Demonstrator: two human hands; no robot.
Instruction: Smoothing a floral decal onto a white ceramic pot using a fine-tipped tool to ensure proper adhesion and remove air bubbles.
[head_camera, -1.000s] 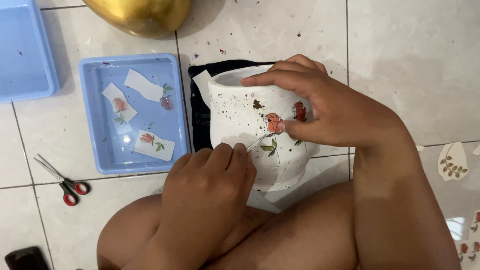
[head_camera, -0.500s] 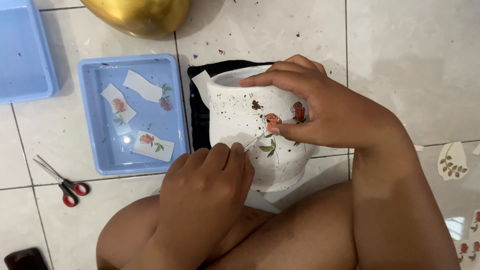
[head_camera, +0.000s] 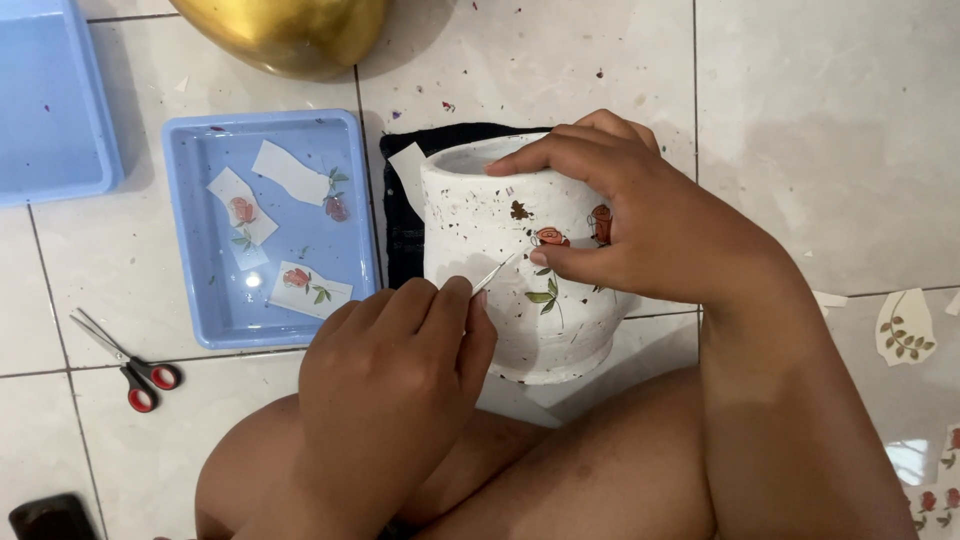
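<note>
White pot (head_camera: 520, 290): on your lap edge over the floor, mouth tilted away from you. Rose sticker (head_camera: 548, 238): on its near wall, up and right of your left hand (head_camera: 385, 390), whose fingers pinch a thin white strip (head_camera: 492, 272) slanting toward the sticker. Right hand (head_camera: 640, 215): closer, thumb pressing the sticker, fingers over the rim. Since a second ago, your left hand has drawn back, down and left, and the strip is longer.

Both forearms, each grip (head_camera: 400, 350) and the knees are bare, unsleeved.
</note>
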